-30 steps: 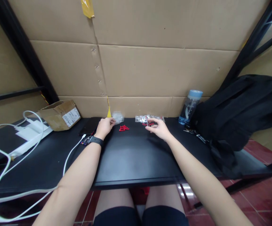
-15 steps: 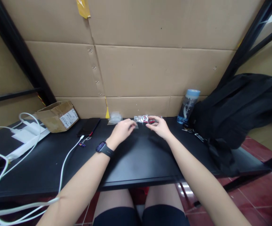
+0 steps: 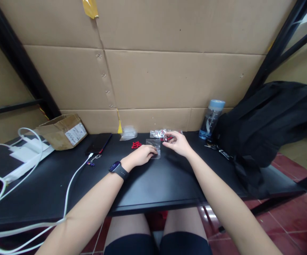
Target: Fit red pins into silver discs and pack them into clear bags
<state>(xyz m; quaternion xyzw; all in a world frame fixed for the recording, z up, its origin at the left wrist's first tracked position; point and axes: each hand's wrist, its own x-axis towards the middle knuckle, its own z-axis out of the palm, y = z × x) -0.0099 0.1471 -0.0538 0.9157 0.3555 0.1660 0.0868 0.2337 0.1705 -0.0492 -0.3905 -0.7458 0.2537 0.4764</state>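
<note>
My left hand (image 3: 144, 154) rests on a small clear plastic bag (image 3: 153, 142) lying flat on the black table, its fingers curled on the bag's right side. In my right hand (image 3: 178, 143), thumb and fingers pinch a small round shiny disc (image 3: 166, 138), held upright just above the table. Left of the bag lies a small bundle of red cord (image 3: 136, 145). Behind my right hand are clear packets (image 3: 156, 134) with silvery and red contents, partly hidden by the fingers. A stack of clear plastic bags (image 3: 128, 132) lies at the back, left of them.
On the left are an open cardboard box (image 3: 63, 131), a dark phone (image 3: 98, 143) with a white cable (image 3: 71, 186), and white chargers (image 3: 28, 150). A water bottle (image 3: 212, 118), keys (image 3: 211, 143) and a black backpack (image 3: 270, 120) stand right. Cardboard walls the back.
My left hand has moved slightly down and right, and the plastic bag now lies flat beneath it. The red cord has come into view. My right hand shows the round disc more clearly.
</note>
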